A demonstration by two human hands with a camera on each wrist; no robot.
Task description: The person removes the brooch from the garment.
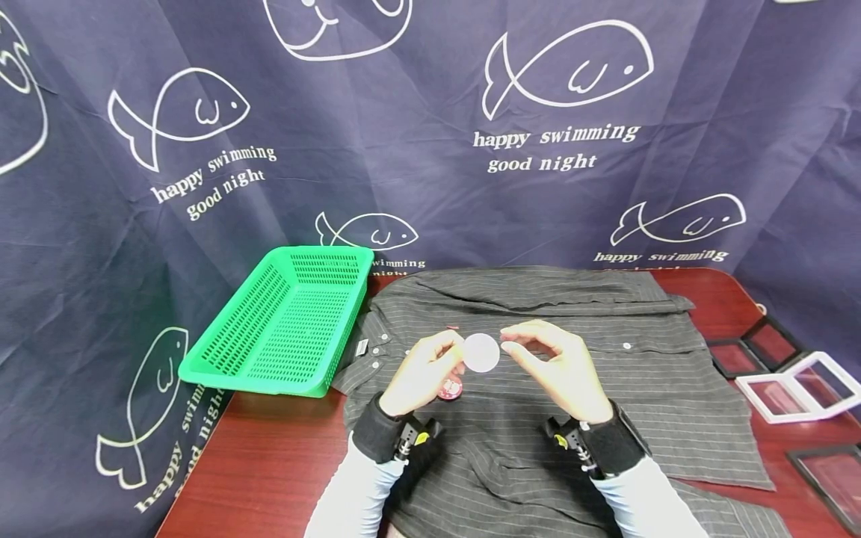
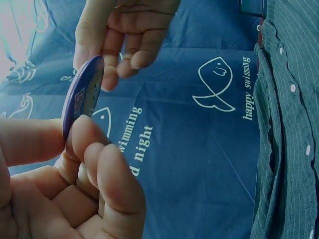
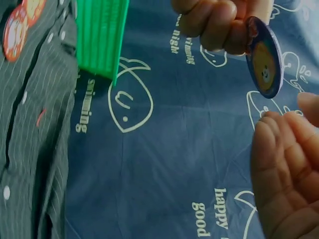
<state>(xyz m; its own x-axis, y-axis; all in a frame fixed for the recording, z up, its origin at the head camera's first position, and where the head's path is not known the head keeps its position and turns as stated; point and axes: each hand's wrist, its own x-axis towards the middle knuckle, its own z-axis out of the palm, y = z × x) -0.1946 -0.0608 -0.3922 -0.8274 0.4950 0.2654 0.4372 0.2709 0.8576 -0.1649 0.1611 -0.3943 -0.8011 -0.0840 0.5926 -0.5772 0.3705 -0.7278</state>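
My left hand point(image 1: 425, 368) pinches the edge of a round badge point(image 1: 481, 353) between thumb and fingers, above the shirt. The badge looks pale in the head view; in the right wrist view its printed face point(image 3: 265, 59) shows purple with a yellow cartoon figure. Close to its opposite edge is my right hand point(image 1: 561, 366), thumb and fingers loosely bent, holding nothing. A dark grey pinstriped shirt point(image 1: 646, 403) with white buttons lies spread beneath both hands. On it, beside the left hand, sits a red round badge point(image 1: 450, 387); the right wrist view shows another red one point(image 3: 34, 9) overlapping it.
A green plastic basket point(image 1: 202, 365) stands at the left of the reddish-brown table point(image 1: 282, 456). Along the right side are a black hinged frame point(image 1: 729, 359), a white hinged frame point(image 1: 773, 403) and another black frame point(image 1: 824, 489). A dark blue fish-print curtain point(image 1: 430, 172) hangs behind.
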